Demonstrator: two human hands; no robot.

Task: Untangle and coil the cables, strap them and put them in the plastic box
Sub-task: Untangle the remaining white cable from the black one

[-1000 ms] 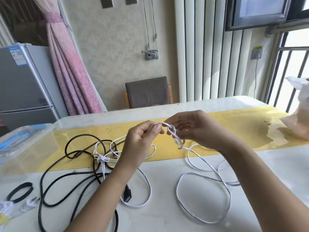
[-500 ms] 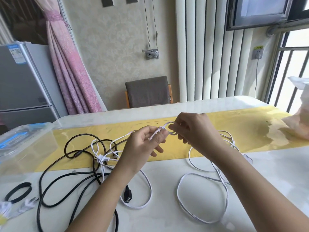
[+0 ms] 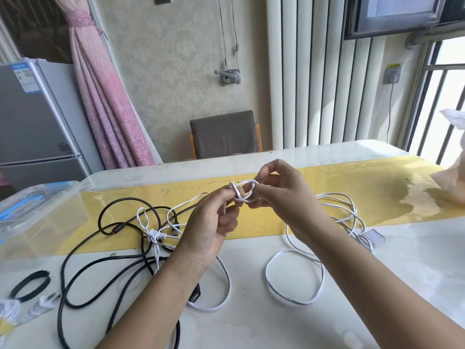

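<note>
two hands work above the table [image 3: 251,323], left hand [image 3: 211,222] and right hand [image 3: 281,195] both pinching one knotted white cable [image 3: 242,191] whose loops trail below, snarled at left with one black cable [image 3: 83,268], near one black strap [image 3: 30,288] and one clear plastic box [image 3: 32,205].

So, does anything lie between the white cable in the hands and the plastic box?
Yes. The black cable sprawls on the table between the held knot of the white cable and the plastic box, and the white one is tangled into it. The left hand and right hand both pinch the knot.
</note>
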